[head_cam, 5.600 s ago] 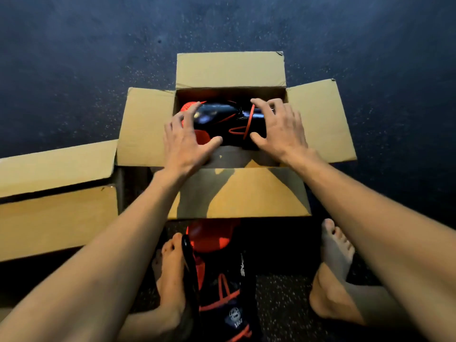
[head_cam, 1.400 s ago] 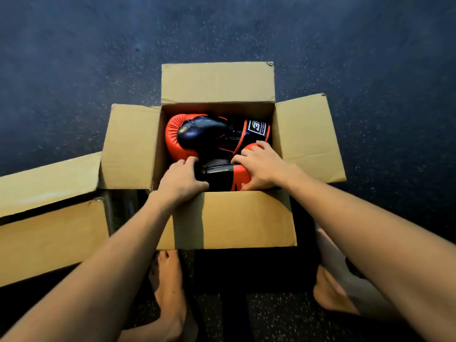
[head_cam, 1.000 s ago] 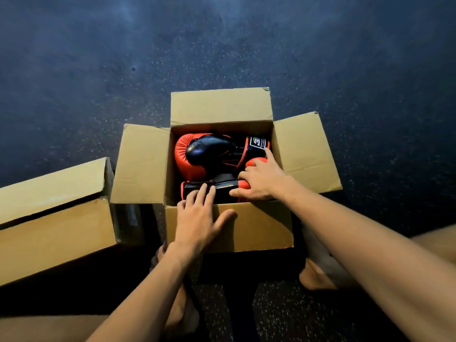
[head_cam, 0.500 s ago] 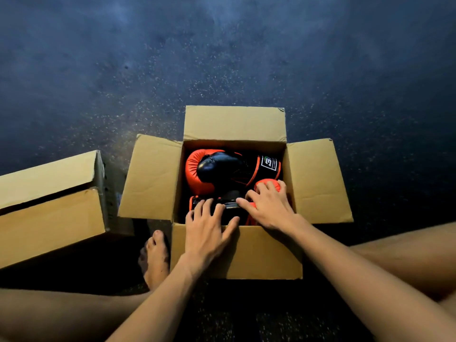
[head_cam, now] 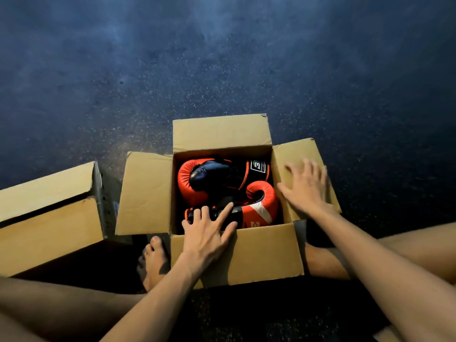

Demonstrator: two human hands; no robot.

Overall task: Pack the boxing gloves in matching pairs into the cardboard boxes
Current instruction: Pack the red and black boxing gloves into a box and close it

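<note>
Cardboard, plain brown, forms the near wall of the open box (head_cam: 259, 253), which stands on the floor between the person's bare legs, with a bare foot (head_cam: 154, 257) just beside its left corner. The left hand (head_cam: 207, 233) lies over the top edge of that wall. Its palm is on the cardboard, and its straight, slightly spread fingers reach inside to rest on the black cuff of the near glove (head_cam: 259, 201). The index finger stretches farthest.

That glove is red and black with a white stripe and lies on its side against the near wall. White lettering low on it is cut off by the wall and cannot be read. Behind it, touching it, lies the far glove (head_cam: 187, 181), which has red padding and a black thumb. Its black cuff carries a white-framed patch (head_cam: 257, 166) with a blocky mark like a "3"; the small print beside it is too fine to read.

The right hand (head_cam: 306, 188) is blurred, with fingers wide and straight over the box's right flap (head_cam: 296, 154), holding nothing. Whether it touches the flap cannot be told.

All four flaps stand open. A second cardboard box (head_cam: 49, 218) sits to the left, near the first. Beyond them is dark, speckled floor (head_cam: 222, 70).
</note>
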